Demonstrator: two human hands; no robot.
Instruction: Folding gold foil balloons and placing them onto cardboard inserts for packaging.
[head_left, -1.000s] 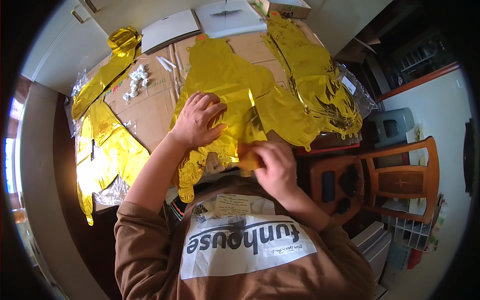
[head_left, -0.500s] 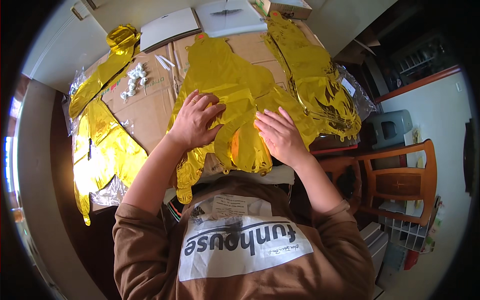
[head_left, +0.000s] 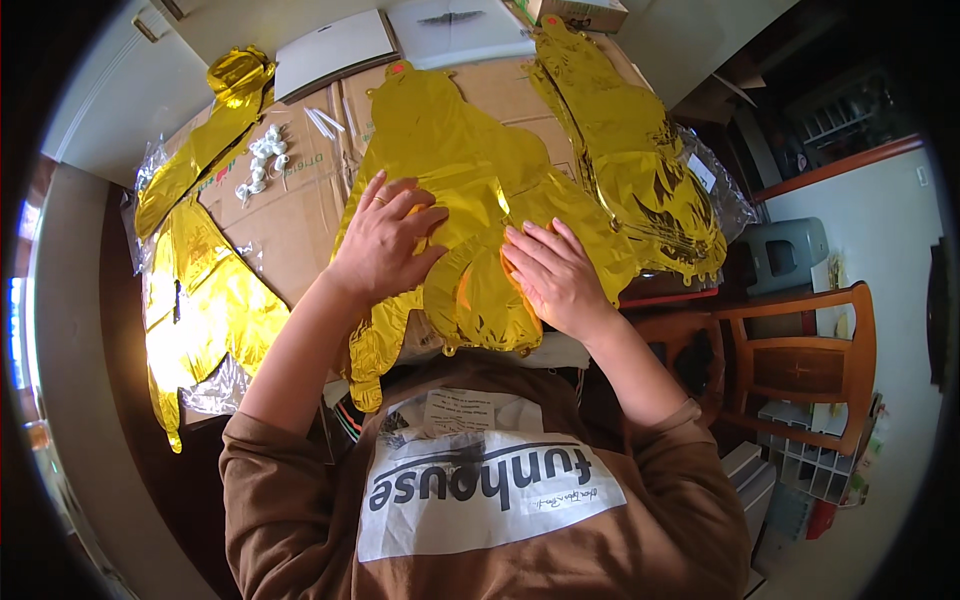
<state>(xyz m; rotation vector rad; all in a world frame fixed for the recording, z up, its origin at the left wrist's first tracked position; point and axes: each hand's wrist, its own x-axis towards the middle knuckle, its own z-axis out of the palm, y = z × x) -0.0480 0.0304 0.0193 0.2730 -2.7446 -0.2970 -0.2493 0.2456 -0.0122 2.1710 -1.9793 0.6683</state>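
The flat gold foil balloon (head_left: 470, 190) is pressed onto the desk (head_left: 290, 215) at twelve o'clock. The left hand (head_left: 385, 240) lies spread upon it; the right hand (head_left: 555, 275), clutching a second ago, is now flattened, gripping nothing: smoothing is judged underway.

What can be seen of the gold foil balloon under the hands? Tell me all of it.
The gold foil balloon is a large, flat, uninflated piece of shiny, crinkled metallic film with lobed edges. It lies spread on flattened cardboard, its lower end hanging past the near edge toward the person. The left hand presses flat on its middle; the right hand lies flat on a folded, orange-glinting part beside it. Similar gold balloons lie on either side.
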